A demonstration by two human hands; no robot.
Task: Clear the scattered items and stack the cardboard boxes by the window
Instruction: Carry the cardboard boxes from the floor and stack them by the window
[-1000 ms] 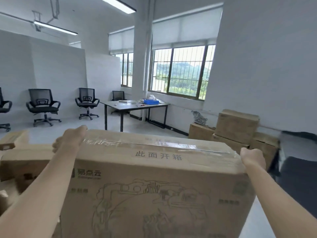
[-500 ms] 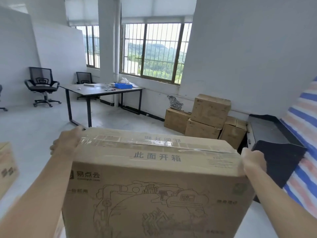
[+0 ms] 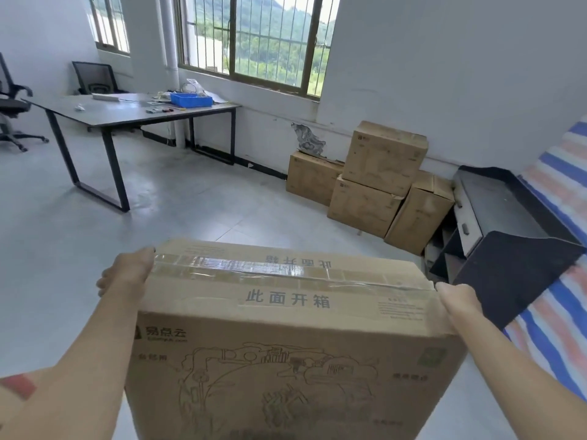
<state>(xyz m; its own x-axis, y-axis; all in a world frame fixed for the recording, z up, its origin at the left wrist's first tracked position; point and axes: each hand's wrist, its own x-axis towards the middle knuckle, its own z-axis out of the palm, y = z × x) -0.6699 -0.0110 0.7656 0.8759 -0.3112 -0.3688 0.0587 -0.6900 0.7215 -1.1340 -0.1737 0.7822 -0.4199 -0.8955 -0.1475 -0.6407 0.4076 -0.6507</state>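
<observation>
Lower in view than half a second ago, the cardboard box [image 3: 286, 328] is carried off the floor [image 3: 158, 201] between both arms, and the pile ahead has drawn nearer. It is brown corrugated card. Glossy clear tape seals its top seam, dark Chinese characters run along both top flaps, and the near face has a logo at its upper left above a line drawing. The left hand [image 3: 127, 274] clasps the left end, thumb on the top corner, fingers [image 3: 103, 282] curled at the side. The right hand [image 3: 457, 300] presses the right end. The box hides its fingers, so their state cannot be told. Beyond, four stacked boxes [image 3: 365, 204] sit against the wall beside a dark cabinet [image 3: 508, 217]. Farther left, a counter [image 3: 127, 112] bearing a blue tray [image 3: 190, 99] stands under the barred window [image 3: 254, 36].
</observation>
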